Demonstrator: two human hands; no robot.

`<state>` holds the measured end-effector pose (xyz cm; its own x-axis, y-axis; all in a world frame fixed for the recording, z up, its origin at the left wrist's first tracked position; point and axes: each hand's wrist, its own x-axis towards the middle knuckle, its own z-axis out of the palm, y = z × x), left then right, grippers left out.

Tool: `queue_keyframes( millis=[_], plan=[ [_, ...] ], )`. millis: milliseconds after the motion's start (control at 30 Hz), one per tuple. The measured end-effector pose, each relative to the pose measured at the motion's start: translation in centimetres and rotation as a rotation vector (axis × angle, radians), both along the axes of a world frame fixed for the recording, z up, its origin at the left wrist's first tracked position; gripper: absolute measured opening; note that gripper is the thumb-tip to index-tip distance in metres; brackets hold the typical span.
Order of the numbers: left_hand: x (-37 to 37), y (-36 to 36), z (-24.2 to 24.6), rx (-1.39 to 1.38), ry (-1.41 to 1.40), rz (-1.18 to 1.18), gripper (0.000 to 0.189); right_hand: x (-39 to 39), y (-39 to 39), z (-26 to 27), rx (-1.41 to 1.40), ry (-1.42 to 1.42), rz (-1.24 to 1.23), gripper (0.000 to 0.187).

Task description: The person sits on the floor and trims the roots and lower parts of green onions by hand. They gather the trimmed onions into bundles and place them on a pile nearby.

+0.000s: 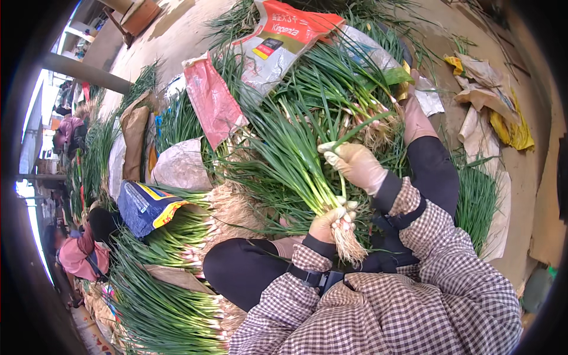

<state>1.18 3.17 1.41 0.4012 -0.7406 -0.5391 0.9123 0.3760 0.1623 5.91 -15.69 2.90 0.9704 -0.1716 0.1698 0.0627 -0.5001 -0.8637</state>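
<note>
My left hand (327, 226), in a pale thin glove, is closed round the base of a bunch of scallions (301, 171). Pale stringy roots (349, 244) hang below that fist, and the green leaves fan up and to the left. Just above and to the right, my gloved right hand (357, 165) pinches a single green stalk (361, 128). Its leaf end points up to the right, and its pale stem runs down towards the bunch. Loose scallions (372, 104) with reddish-white bases lie in a heap beyond both hands.
Scallions with roots aligned (191, 248) lie left of my knee, partly under a blue-and-yellow bag (148, 208). A printed fertilizer sack (284, 40) and pink plastic sheet (213, 100) cover others. Crumpled sacks (492, 97) lie right. Another person (84, 257) sits at far left.
</note>
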Motion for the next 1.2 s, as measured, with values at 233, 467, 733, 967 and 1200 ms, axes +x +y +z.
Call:
queue_keyframes(
  millis=[233,467,733,967,1200],
  plan=[
    [1.3,1.5,0.0,-0.312,0.093,-0.012,0.041,6.6,-0.9,0.8,-0.39,0.384,0.117,0.02],
    [3.9,1.8,6.0,-0.633,-0.04,0.069,0.037,-5.7,-12.1,-6.5,-0.458,0.925,0.405,0.053],
    [2.5,2.0,1.5,-0.5,0.108,0.149,0.044,-7.0,2.8,3.9,-0.214,0.385,0.398,0.038],
    [2.0,1.6,3.4,-0.579,0.108,0.107,0.029,0.2,-1.1,0.3,-0.094,0.523,0.046,0.068],
    [3.0,2.7,7.2,-0.639,-0.1,0.082,0.015,5.4,-3.7,-2.3,-0.242,0.084,-0.235,0.027]
  ],
)
